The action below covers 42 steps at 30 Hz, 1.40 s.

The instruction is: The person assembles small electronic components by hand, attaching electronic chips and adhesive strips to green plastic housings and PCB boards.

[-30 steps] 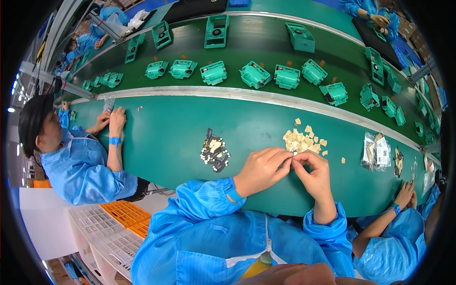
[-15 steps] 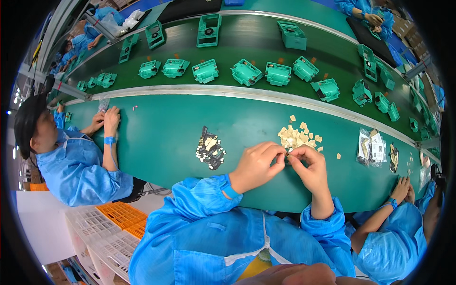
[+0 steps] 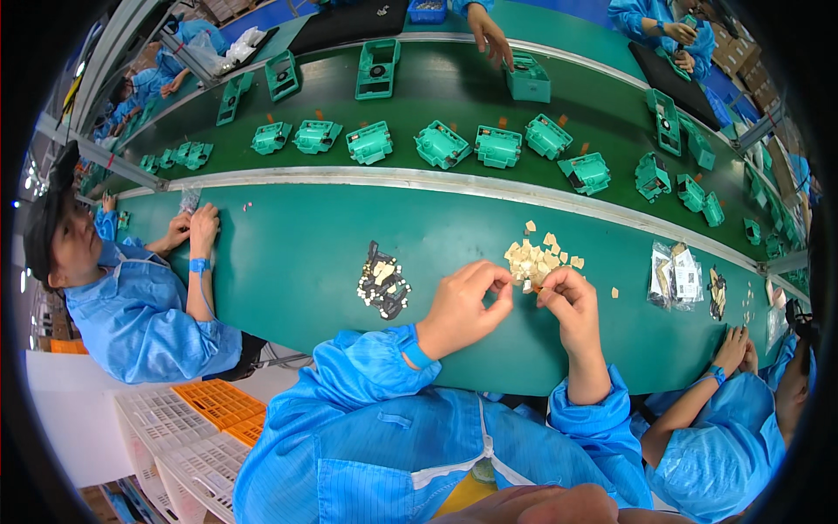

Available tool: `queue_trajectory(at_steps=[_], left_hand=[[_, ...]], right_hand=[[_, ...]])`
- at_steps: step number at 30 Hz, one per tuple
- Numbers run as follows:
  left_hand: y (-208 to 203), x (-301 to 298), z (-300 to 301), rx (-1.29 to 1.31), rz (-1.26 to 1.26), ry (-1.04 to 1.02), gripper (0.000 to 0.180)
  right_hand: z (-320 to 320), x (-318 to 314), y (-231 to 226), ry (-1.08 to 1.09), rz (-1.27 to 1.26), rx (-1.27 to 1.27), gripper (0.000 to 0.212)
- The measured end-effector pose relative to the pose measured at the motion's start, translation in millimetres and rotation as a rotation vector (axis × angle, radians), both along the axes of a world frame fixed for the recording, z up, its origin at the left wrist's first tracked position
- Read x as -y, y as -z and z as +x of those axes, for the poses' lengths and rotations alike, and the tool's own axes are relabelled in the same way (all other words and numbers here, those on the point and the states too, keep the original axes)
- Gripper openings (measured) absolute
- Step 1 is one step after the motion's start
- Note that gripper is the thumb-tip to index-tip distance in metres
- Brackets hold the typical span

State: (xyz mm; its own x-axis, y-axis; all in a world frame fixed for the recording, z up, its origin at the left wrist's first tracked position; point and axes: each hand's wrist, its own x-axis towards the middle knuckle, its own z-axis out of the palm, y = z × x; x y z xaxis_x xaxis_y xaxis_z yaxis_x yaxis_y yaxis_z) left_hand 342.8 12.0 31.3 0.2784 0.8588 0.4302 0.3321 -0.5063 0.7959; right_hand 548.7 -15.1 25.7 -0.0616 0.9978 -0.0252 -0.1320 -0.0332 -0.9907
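My left hand [image 3: 464, 310] hovers over the green work table with thumb and forefinger closed in a pinch. Whatever it may hold is too small to make out. My right hand [image 3: 573, 307] is a short way to its right, also pinching, and a tiny dark and yellowish bit shows at its fingertips. Just beyond the fingers lies a heap of small cream-coloured flat pieces [image 3: 532, 260]. Left of my hands sits a pile of small black parts with white ends [image 3: 382, 288], a few cream pieces on top.
Behind a metal rail [image 3: 367, 177], a green conveyor belt [image 3: 340, 96] carries several teal plastic housings [image 3: 441, 144]. A co-worker's hand [image 3: 491, 37] reaches to one. Clear bags with papers [image 3: 674, 278] lie to the right. People sit on both sides; plastic crates [image 3: 166, 415] stand lower left.
My hands, close together before, have drawn slightly apart. Across the belt, a co-worker's hand has come in over a teal housing. The view has shifted slightly.
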Motion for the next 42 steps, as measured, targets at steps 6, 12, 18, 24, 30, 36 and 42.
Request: queue_trajectory(at_steps=[6,12,18,24,30,36,42], left_hand=[[-6.0,-2.7,0.8,-0.012,-0.084,-0.042,0.007],[2.2,-6.6,3.3,-0.182,0.033,-0.038,0.008],[4.8,-7.4,7.0,-0.247,0.112,-0.065,0.009],[6.7,-6.7,13.0,-0.277,0.137,-0.073,0.009],[7.4,-6.8,17.4,-0.282,0.125,-0.065,0.007],[-1.0,-6.2,22.4,-0.192,0.087,-0.060,0.015],[2.1,-6.9,21.4,-0.084,0.062,0.105,0.022]], right_hand=[[7.2,-4.6,0.7,0.070,-0.018,-0.047,0.000],[5.4,-6.1,-3.6,0.134,-0.059,-0.111,0.005],[8.7,-6.2,0.6,0.168,-0.059,-0.129,0.011],[14.2,-5.0,4.5,0.168,-0.073,-0.126,0.014],[18.0,-5.5,6.0,0.156,-0.080,-0.113,0.017],[19.8,-5.3,8.9,0.057,-0.089,-0.059,0.016],[14.9,-3.1,9.0,-0.021,0.014,0.130,0.016]])
